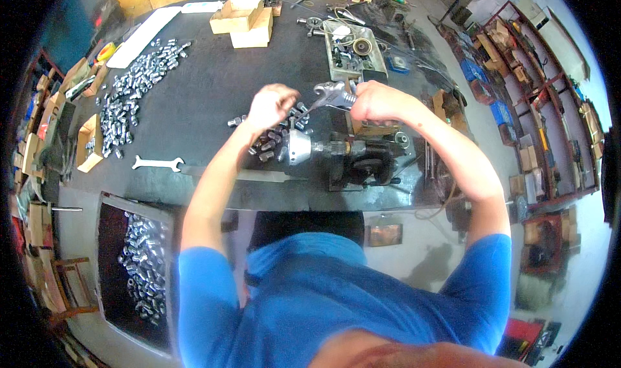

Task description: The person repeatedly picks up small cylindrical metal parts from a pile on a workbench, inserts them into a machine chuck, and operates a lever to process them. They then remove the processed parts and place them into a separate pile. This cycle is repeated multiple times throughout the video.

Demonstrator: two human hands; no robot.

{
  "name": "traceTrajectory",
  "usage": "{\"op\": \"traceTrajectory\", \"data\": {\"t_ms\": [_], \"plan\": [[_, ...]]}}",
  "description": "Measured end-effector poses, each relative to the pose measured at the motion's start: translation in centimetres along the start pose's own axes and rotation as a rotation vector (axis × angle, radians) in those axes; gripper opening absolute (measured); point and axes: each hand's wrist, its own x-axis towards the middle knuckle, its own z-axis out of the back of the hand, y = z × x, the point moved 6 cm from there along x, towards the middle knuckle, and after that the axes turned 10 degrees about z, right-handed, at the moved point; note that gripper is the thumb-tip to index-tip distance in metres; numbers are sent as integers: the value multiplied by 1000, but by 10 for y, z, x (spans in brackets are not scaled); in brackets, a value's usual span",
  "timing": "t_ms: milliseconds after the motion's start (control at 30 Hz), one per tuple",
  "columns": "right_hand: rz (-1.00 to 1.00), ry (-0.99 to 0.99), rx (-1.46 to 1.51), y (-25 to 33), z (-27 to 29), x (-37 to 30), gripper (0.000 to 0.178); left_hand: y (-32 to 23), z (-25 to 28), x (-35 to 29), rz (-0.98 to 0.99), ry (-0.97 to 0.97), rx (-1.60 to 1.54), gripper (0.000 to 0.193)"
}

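Observation:
My right hand [377, 101] is wrapped round the handle of an adjustable wrench [333, 96], its metal jaw pointing left toward my other hand. My left hand [273, 107] is closed, fingers curled and slightly blurred. Whatever is in them, if anything, I cannot make out. Below both hands sits a small bench machine with a silver conical chuck [299, 148] facing left and a dark body [369, 163]. Several small metal cylinders [275, 141] lie beside the chuck, partly hidden by my left forearm.
Loose metal cylinders [129, 89] spread over the table's left, near an open-end wrench [158, 163]. A bin of cylinders [145, 264] stands below the left edge. Cardboard boxes [238, 15] and a tool tray [381, 67] lie farther back. Shelving [550, 109] lines the right.

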Motion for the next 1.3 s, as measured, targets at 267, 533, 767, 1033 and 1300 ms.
{"op": "traceTrajectory", "data": {"t_ms": [267,533,767,1033,1300], "plan": [[124,63,29,19,-14,15,22,70,-3,-9,436,113,47,41],[18,72,-65,-2,-4,9,19,79,-2,-13,503,104,-120,40],[206,6,74,15,-14,15,20,74,-2,-12,535,116,-122,43],[108,20,30,21,-16,9,21,69,1,-13,507,81,-84,43],[104,60,27,28,-17,-1,18,68,16,-24,641,-197,-142,37]]}}
